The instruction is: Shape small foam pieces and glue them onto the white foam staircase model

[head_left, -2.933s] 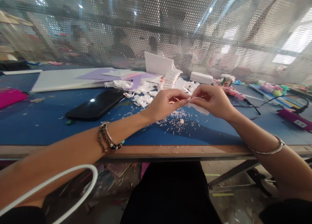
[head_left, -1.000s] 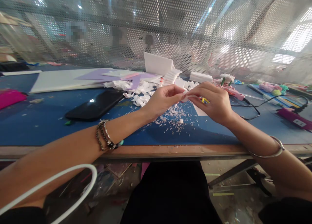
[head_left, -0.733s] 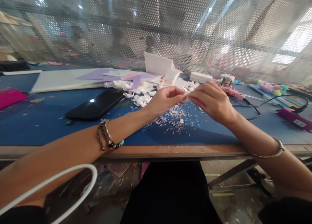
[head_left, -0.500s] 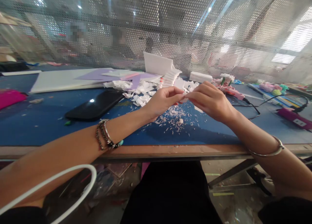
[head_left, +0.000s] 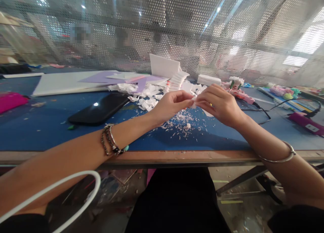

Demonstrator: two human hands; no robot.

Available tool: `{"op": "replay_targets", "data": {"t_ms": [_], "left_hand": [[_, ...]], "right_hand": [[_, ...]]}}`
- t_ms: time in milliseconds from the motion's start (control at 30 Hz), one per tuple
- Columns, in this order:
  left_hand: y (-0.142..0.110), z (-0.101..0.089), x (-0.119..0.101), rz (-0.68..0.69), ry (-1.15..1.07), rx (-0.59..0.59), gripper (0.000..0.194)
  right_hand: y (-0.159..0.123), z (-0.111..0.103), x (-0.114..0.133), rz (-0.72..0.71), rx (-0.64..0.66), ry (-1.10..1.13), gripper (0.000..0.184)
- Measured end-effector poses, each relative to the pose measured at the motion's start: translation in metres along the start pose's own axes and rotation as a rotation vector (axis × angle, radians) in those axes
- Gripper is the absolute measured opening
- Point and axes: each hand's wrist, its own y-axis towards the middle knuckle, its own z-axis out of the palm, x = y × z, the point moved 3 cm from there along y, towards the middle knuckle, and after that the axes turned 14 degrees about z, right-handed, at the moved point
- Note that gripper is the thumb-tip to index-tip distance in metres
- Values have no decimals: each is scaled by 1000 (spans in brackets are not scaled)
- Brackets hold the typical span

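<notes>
My left hand (head_left: 174,104) and my right hand (head_left: 219,103) meet above the blue table, fingertips pinched together. Between them is a small white piece (head_left: 194,103), mostly covered by the fingers; it looks like thin foam or paper, and I cannot tell which. Beneath the hands lie scattered pale shavings (head_left: 182,121) with one small lump among them. Just behind, a heap of curled white scraps (head_left: 148,97) spreads across the table. A stack of white strips (head_left: 176,81) with orange-red spots stands beyond my left hand.
A black phone (head_left: 100,108) lies left of my forearm, near white and lilac sheets (head_left: 68,81). At right are a pink corded tool (head_left: 243,95), a magenta device (head_left: 306,122) and pompom-like bundles (head_left: 280,91). Perforated metal (head_left: 174,27) rises behind. A white cable (head_left: 86,175) loops in front.
Both hands stay over the shavings. The fingertips have shifted slightly to the right, and a little more of the white piece shows between them.
</notes>
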Motion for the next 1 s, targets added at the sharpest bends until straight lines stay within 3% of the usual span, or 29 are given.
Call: {"op": "replay_targets", "data": {"t_ms": [233, 400, 633, 833, 1000], "left_hand": [[-1, 0, -5, 123, 64, 16, 19], [-3, 3, -12, 178, 115, 22, 20], [-2, 3, -13, 183, 142, -24, 22], [0, 1, -13, 169, 78, -23, 21], [0, 2, -18, 170, 78, 13, 26]], "right_hand": [[2, -1, -2, 162, 15, 163, 13], [2, -3, 0, 185, -19, 185, 15], [2, -5, -1, 229, -51, 222, 15], [2, -4, -7, 357, 32, 449, 11], [1, -4, -7, 430, -4, 521, 12]]}}
